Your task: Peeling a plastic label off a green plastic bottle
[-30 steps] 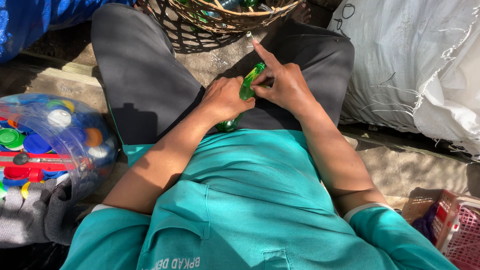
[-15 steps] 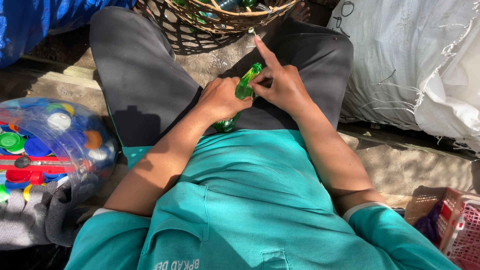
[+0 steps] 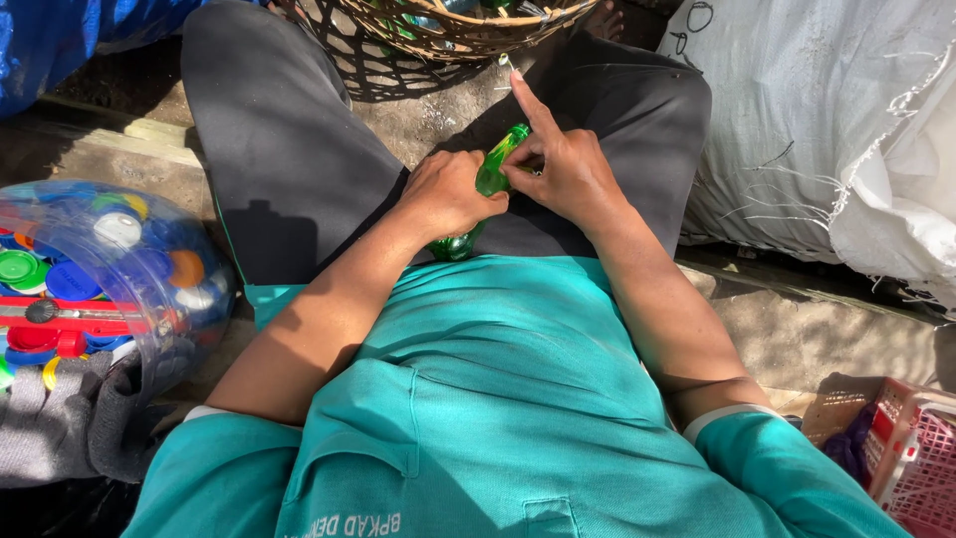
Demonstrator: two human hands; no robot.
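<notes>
Bottle (image 3: 490,174), green plastic, likely light, thin-walled, crushable, slick; body clasped by left hand (image 3: 446,194), neck end pinched by right hand (image 3: 570,171), below basket (image 3: 448,30).

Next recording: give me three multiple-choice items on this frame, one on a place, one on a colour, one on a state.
1. Where does the woven basket stand?
A. ahead of the knees
B. behind the person
C. on the lap

2. What colour is the bottle?
A. red
B. green
C. white

3. How is the bottle held?
A. by one hand only
B. between both hands
C. by no hand

Answers:
1 A, it sits at the top of the head view, beyond the dark trousers.
2 B, its plastic shows green.
3 B, the left hand and right hand both grip it.
</notes>
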